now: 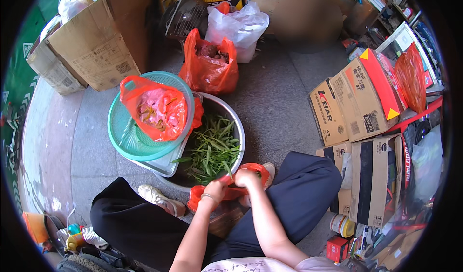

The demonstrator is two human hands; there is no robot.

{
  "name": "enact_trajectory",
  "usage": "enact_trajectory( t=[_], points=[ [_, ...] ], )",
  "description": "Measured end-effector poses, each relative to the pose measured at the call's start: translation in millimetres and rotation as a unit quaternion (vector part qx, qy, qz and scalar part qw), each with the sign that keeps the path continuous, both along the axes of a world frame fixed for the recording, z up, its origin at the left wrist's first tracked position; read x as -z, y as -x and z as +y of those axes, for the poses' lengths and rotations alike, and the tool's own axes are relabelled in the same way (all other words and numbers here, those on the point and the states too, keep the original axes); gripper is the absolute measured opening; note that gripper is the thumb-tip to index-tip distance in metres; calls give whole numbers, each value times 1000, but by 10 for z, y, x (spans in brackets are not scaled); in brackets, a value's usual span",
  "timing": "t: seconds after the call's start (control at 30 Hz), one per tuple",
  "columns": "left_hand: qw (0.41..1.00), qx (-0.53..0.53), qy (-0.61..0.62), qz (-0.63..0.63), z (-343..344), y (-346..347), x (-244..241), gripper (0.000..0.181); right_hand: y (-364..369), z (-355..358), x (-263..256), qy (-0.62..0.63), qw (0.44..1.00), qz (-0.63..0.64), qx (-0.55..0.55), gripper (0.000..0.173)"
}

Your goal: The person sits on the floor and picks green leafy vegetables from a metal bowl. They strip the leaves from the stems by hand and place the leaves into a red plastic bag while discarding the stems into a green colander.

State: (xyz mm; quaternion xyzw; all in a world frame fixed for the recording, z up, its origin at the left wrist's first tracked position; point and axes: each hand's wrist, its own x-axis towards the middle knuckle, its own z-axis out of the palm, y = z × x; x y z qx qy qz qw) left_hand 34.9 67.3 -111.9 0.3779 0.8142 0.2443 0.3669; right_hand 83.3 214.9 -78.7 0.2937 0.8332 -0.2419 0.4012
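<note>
Between my knees, my left hand [215, 191] and my right hand [247, 178] grip a red plastic bag [198, 196]. A little green shows in the bag's mouth beside my right hand; the rest of its contents is hidden. Just beyond, a metal basin [241, 134] holds long-leaved green stems [213, 147]. A translucent plastic tub [167, 166] overlaps its left side. Above the tub rests a teal plastic colander [115, 136], with another red bag [170, 129] inside it. That bag has a pink lining and some yellowish-brown plant scraps in it.
A full red bag [213, 73] and a white plastic bag [238, 26] stand past the basin. Cardboard boxes rise at left [94, 44] and in a stack at right [361, 94]. Containers and a tyre [83, 263] lie at lower left. My shoes [159, 197] flank the basin.
</note>
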Motion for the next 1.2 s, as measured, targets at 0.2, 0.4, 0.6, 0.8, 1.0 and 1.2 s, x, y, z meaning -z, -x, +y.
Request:
enact_trajectory(
  t=[0.2,0.4,0.6,0.8,1.0,1.2],
  points=[
    [957,8,289,-14,-386,-410,635,26,-465,-665,855,44,998,-47,-15,29],
    [948,135,283,53,-359,-379,678,32,-343,-590,778,50,998,-36,-25,26],
    [963,94,249,37,-511,-448,948,26,-281,-520,673,47,997,-12,65,30],
    [961,57,262,62,-88,-293,232,17,-288,-107,962,120,993,-2,-3,27],
    [946,-36,227,231,41,-127,-1072,12,-85,334,-109,11,989,61,134,22],
    [931,-305,-122,162,-656,425,-1498,5,-20,378,-1087,-76,890,392,219,18]
  ],
)
